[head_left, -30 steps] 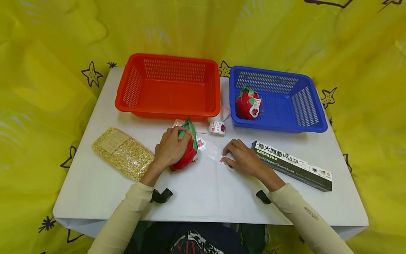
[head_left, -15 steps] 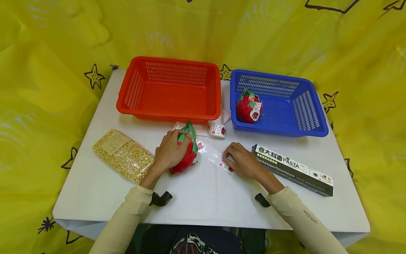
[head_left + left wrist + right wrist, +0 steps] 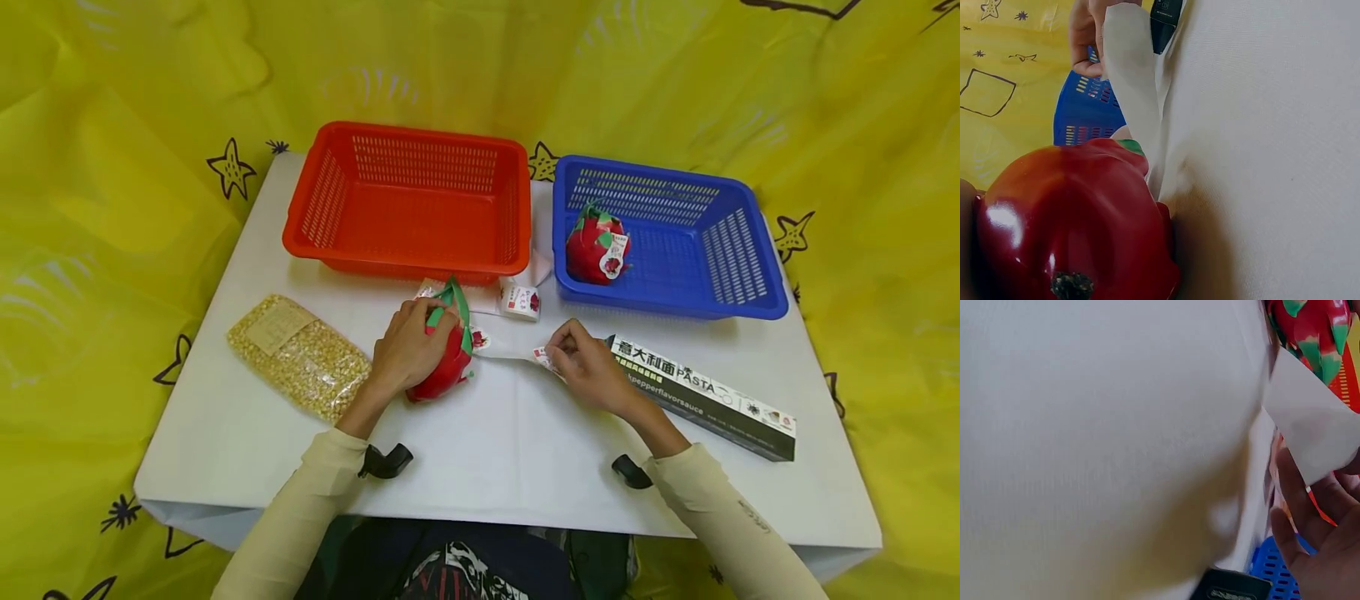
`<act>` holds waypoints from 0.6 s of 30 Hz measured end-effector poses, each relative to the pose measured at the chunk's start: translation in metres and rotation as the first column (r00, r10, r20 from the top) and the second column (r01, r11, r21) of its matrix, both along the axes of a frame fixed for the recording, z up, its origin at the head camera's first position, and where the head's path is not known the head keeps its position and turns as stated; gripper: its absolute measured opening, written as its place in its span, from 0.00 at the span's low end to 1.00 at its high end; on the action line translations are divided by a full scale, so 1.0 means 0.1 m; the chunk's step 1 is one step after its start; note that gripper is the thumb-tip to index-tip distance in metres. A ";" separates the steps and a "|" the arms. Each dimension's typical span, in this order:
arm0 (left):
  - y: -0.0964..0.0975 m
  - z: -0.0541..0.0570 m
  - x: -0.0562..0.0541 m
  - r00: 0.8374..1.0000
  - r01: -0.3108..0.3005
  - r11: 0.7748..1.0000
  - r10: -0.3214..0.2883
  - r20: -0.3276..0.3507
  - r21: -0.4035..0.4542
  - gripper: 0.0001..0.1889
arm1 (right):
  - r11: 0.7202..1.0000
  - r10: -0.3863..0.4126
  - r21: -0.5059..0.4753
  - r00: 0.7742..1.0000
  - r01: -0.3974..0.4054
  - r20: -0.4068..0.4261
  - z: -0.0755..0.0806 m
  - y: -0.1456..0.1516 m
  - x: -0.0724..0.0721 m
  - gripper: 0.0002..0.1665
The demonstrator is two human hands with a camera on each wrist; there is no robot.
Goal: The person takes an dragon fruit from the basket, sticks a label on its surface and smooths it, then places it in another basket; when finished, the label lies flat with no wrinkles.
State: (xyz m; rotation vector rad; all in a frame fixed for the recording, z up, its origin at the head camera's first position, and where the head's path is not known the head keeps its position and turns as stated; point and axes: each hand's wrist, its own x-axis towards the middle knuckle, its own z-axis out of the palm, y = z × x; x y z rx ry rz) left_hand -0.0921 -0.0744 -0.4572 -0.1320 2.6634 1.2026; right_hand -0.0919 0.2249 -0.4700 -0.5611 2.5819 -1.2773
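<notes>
In the head view, my left hand grips a red dragon fruit with green scales, lying on the white table. Its glossy red end fills much of the left wrist view. My right hand pinches the end of a strip of sticker labels between thumb and finger. The backing strip is raised from the table at that end and runs toward the dragon fruit. From the right wrist, its pale blank side shows. A round printed sticker sits beside the fruit.
A red basket stands at the back left. In the blue basket lies another dragon fruit with a label. A label roll sits between them. A bag of corn kernels lies left, a pasta box right.
My right hand has raised the end of the label strip off the table and drawn it slightly right. My left hand keeps its hold on the dragon fruit.
</notes>
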 end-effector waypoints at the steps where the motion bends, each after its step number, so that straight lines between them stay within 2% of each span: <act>1: 0.00 0.00 0.00 1.000 0.000 1.000 0.000 -0.004 0.004 0.31 | 1.000 -0.011 0.004 1.000 0.011 -0.004 0.01 0.01 0.00 0.04; 6: -0.02 -0.02 -0.01 1.000 -0.004 1.000 0.005 -0.013 0.031 0.33 | 0.998 -0.041 0.051 0.999 0.040 0.003 0.09 0.06 0.00 0.06; 10: -0.04 -0.01 -0.01 1.000 -0.006 0.998 0.007 -0.017 0.055 0.34 | 0.994 -0.094 0.052 0.993 0.098 -0.069 0.16 0.04 0.01 0.07; 14: -0.04 0.00 0.00 1.000 -0.010 0.997 0.011 -0.018 0.078 0.33 | 0.981 -0.194 -0.008 0.961 0.196 -0.199 0.23 0.00 0.01 0.08; 16: -0.04 0.00 0.00 1.000 -0.010 0.996 0.012 -0.015 0.086 0.33 | 0.968 -0.250 -0.037 0.939 0.248 -0.236 0.24 -0.02 0.00 0.09; 18: -0.04 0.00 0.00 1.000 -0.010 0.996 0.011 -0.011 0.089 0.34 | 0.959 -0.284 -0.063 0.928 0.277 -0.241 0.25 -0.02 0.01 0.09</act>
